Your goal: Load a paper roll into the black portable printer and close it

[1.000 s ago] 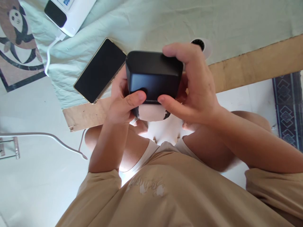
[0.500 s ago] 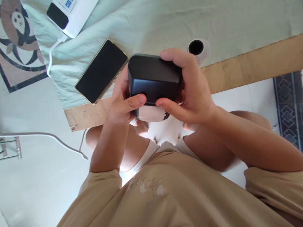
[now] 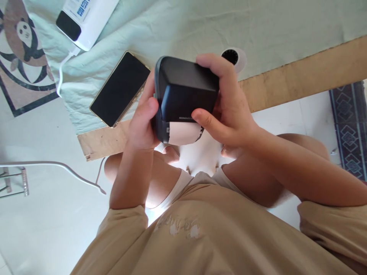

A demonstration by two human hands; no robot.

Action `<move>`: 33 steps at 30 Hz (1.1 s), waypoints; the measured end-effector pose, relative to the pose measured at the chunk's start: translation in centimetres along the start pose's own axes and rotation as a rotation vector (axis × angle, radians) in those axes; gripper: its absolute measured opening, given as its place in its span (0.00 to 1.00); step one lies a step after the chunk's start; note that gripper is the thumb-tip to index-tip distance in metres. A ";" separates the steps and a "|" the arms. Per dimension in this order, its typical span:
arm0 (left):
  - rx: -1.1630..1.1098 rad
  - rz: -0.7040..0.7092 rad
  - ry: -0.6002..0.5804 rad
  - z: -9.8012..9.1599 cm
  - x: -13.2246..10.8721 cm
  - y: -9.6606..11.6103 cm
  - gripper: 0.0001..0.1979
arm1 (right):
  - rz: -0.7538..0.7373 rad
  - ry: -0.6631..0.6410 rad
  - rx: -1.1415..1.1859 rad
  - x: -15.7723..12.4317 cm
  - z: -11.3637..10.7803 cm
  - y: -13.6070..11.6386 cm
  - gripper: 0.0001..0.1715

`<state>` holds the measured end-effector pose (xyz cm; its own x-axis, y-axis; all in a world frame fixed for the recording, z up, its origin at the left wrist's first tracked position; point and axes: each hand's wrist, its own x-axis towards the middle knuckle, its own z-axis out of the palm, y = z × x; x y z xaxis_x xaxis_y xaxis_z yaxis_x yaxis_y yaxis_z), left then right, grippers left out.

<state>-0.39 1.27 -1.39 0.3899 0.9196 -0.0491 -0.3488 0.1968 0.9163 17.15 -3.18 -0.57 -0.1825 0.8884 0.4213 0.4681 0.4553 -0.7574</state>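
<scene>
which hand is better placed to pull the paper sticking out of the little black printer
Right, probably. The right hand has its thumb by the paper strip, while the left hand wraps the side of the printer and could steady it.

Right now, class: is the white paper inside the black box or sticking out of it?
Sticking out: the white paper shows below the black box, held between left hand and right hand.

Matt black plastic box — glossy glass phone, wrinkled cloth.
</scene>
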 end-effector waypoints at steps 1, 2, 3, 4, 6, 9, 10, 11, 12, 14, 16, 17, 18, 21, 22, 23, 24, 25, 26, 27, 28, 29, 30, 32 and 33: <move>-0.001 -0.031 0.015 0.4 -0.1 0.3 0.24 | 0.023 0.000 -0.019 0.0 0.0 0.1 0.31; -0.013 -0.069 0.021 0.8 -0.2 0.7 0.19 | 0.049 0.000 -0.040 0.0 0.1 0.2 0.30; -0.035 -0.095 0.066 1.2 -0.4 1.0 0.16 | 0.072 0.002 -0.061 0.1 0.2 0.2 0.29; -0.047 -0.104 0.068 1.5 -0.5 1.2 0.16 | 0.089 0.006 -0.082 0.1 0.2 0.2 0.28; -0.079 -0.128 0.096 1.7 -0.6 1.3 0.19 | 0.096 0.018 -0.118 0.2 0.4 0.1 0.27; -0.101 -0.175 0.127 1.5 -0.5 1.1 0.23 | 0.066 0.031 -0.163 0.2 0.6 -0.1 0.28; -0.099 -0.181 0.133 1.4 -0.5 1.0 0.24 | 0.053 0.030 -0.170 0.2 0.6 -0.1 0.29; -0.096 -0.180 0.137 1.3 -0.4 0.9 0.24 | 0.037 0.025 -0.172 0.3 0.6 0.0 0.30; -0.095 -0.173 0.138 1.3 -0.5 0.9 0.24 | 0.020 0.018 -0.169 0.3 0.6 0.0 0.32; -0.097 -0.148 0.145 1.2 -0.5 0.9 0.24 | -0.007 0.005 -0.162 0.4 0.6 0.1 0.35; -0.105 -0.120 0.153 1.2 -0.6 0.9 0.22 | -0.018 -0.014 -0.166 0.4 0.5 0.2 0.37; -0.110 -0.110 0.156 1.2 -0.6 0.9 0.20 | -0.019 -0.021 -0.168 0.5 0.4 0.2 0.37; -0.112 -0.098 0.161 1.1 -0.6 0.9 0.18 | -0.021 -0.029 -0.172 0.5 0.4 0.3 0.37; -0.103 -0.061 0.201 1.0 -0.5 0.8 0.13 | -0.050 -0.028 -0.176 0.5 0.3 0.4 0.37; -0.098 -0.055 0.212 1.0 -0.5 0.8 0.13 | -0.062 -0.027 -0.177 0.5 0.3 0.5 0.37; -0.093 -0.054 0.218 1.0 -0.5 0.7 0.13 | -0.076 -0.024 -0.179 0.5 0.2 0.6 0.37; -0.090 -0.055 0.218 1.1 -0.4 0.7 0.13 | -0.087 -0.024 -0.182 0.5 0.2 0.6 0.37; -0.089 -0.064 0.209 1.1 -0.4 0.8 0.14 | -0.091 -0.019 -0.185 0.5 0.2 0.6 0.37; -0.090 -0.075 0.198 1.2 -0.4 0.8 0.14 | -0.088 -0.017 -0.192 0.6 0.1 0.6 0.36; -0.093 -0.089 0.185 1.3 -0.4 0.9 0.15 | -0.081 -0.018 -0.199 0.6 0.0 0.4 0.36; -0.099 -0.103 0.173 1.4 -0.3 0.9 0.15 | -0.073 -0.013 -0.206 0.6 -0.1 0.3 0.35; -0.105 -0.118 0.160 1.4 -0.3 1.0 0.16 | -0.060 -0.012 -0.212 0.7 -0.3 0.0 0.34; -0.111 -0.129 0.149 1.5 -0.4 1.1 0.16 | -0.043 -0.016 -0.218 0.7 -0.5 -0.2 0.32; -0.117 -0.118 0.143 1.6 -0.4 1.1 0.17 | -0.002 -0.010 -0.225 0.8 -0.9 -0.8 0.30; -0.115 -0.098 0.147 1.6 -0.4 1.2 0.16 | 0.020 0.011 -0.227 0.9 -1.1 -1.0 0.29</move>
<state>0.43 0.58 0.34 0.3013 0.9322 -0.2003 -0.4135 0.3171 0.8535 17.45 -2.90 1.14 -0.1627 0.8959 0.4134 0.6542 0.4116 -0.6345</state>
